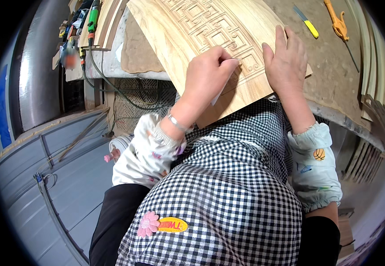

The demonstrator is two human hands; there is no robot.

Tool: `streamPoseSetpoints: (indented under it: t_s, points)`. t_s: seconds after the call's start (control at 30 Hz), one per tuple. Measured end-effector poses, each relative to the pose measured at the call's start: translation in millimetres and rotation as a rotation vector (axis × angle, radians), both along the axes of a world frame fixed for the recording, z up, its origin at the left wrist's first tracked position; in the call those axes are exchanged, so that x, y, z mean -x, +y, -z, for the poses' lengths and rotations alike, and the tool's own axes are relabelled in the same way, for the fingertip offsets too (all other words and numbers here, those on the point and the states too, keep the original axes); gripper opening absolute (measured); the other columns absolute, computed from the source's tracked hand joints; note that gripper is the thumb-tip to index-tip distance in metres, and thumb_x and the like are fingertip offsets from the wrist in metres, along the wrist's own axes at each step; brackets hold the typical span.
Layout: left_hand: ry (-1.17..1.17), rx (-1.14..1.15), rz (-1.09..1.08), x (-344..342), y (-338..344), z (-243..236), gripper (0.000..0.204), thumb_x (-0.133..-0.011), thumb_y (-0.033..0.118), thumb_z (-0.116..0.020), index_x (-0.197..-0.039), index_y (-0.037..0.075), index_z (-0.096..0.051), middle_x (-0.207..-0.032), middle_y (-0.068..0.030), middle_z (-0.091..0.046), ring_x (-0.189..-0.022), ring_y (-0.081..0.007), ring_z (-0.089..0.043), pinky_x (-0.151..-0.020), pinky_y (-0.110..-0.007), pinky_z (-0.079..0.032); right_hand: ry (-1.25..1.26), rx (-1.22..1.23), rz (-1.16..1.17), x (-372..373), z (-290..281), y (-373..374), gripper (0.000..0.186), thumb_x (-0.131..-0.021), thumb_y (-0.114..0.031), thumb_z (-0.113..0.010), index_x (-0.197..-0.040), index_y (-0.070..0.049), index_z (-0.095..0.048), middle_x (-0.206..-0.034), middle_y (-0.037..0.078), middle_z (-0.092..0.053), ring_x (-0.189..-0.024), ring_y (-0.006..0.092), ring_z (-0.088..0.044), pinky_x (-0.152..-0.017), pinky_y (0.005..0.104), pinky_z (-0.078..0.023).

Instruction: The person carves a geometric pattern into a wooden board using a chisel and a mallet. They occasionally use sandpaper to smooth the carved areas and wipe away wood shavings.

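Note:
A light wooden panel [157, 29] lies on the bench, its near edge jutting out over my lap. A raised pattern of squares and scrolls [221, 39] is carved along its middle. My left hand [209, 73] is closed at the near end of the carving, thumb pressed against curled fingers. A thin pale sheet, apparently folded sandpaper [218, 94], shows below the thumb; the rest of it is hidden by the hand. My right hand [287, 64] rests open and flat on the panel's right edge, beside the carving, with fingers pointing away from me.
A yellow-handled knife [307, 23] and an orange-handled tool with a thin rod [339, 27] lie right of the panel. Wood strips [374, 57] line the far right. At the back left are a green power tool [93, 20] and its looping cable [112, 91].

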State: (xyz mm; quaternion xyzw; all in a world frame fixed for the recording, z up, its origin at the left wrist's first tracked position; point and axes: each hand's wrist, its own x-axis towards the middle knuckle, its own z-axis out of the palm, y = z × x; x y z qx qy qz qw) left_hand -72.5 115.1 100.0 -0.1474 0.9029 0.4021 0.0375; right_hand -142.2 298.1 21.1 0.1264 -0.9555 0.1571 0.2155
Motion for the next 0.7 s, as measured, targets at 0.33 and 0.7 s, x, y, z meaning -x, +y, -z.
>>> streamPoseSetpoints:
  t_s: [0.33, 0.7]
  points:
    - [0.128, 0.375, 0.194, 30, 21, 19, 0.019, -0.090, 0.021, -0.074, -0.089, 0.002, -0.072, -0.077, -0.0160, -0.073, -0.072, -0.0311, -0.072, -0.068, -0.040, -0.056, -0.040, 0.023, 0.000, -1, -3, -1, 0.060, -0.092, -0.035, -0.073, -0.143, -0.006, -0.060, -0.146, 0.013, -0.057, -0.133, 0.0324, -0.052, -0.108, 0.0468, -0.045]
    - [0.263, 0.490, 0.277, 31, 28, 20, 0.021, -0.090, 0.019, -0.073, -0.080, 0.002, -0.065, -0.075, -0.0195, -0.068, -0.071, -0.0402, -0.068, -0.065, -0.047, -0.054, -0.021, 0.038, -0.004, 0, 1, 1, 0.061, -0.091, -0.035, -0.073, -0.143, -0.006, -0.060, -0.144, 0.011, -0.058, -0.128, 0.0324, -0.054, -0.105, 0.0465, -0.047]
